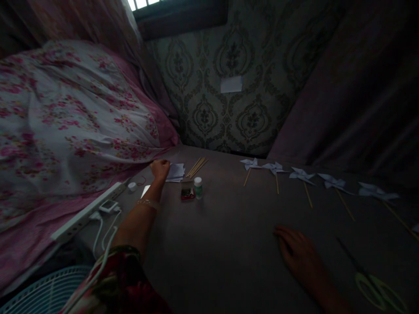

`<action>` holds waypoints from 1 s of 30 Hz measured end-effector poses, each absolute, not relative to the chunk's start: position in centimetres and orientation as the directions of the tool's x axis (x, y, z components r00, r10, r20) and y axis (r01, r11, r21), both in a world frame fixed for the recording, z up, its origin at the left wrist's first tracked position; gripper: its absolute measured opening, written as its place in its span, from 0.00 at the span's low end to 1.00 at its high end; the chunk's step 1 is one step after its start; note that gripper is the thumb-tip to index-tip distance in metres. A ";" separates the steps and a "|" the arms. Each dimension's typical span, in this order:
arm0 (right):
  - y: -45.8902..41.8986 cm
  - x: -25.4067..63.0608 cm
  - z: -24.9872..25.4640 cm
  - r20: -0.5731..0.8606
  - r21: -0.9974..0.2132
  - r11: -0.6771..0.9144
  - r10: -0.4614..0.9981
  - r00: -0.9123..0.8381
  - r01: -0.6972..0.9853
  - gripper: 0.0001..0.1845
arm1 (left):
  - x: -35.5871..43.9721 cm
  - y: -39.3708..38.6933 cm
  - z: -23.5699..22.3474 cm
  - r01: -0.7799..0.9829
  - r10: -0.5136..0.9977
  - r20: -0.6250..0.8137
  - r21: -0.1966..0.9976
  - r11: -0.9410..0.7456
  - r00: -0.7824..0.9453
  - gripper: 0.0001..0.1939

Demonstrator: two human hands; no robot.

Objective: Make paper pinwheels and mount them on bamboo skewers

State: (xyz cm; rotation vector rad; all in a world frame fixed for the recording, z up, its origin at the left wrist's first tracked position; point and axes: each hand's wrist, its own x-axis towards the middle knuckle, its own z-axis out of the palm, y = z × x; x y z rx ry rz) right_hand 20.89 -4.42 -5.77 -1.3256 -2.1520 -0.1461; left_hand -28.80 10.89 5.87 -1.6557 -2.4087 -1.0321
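Note:
At the far left of the table, my left hand (160, 168) is closed beside a stack of white paper sheets (176, 172). Whatever its fingers hold, if anything, is hidden. My right hand (296, 250) lies on the grey surface at the right, fingers stretched out and holding nothing. Several thin wooden sticks (197, 167) are bunched just right of the papers. Nearer to me are a small red box (187, 194) with tiny items inside and a white-capped bottle (198, 188). Several paper pinwheels (301, 175) on sticks form a row along the back right.
Scissors with pale green handles (376, 288) lie right of my right hand. A white power strip (88, 211) with plugged-in cables and a small white cap (132, 186) are at the left. A blue basket (49, 290) stands bottom left, and a patterned wall (209, 117) rises behind.

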 end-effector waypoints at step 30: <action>-5.2 18.3 -0.3 0.018 -0.977 0.010 0.999 0.035 0.212 0.27 | 0.8 -1.5 3.0 -0.034 0.972 0.235 0.972 -0.234 0.013 0.12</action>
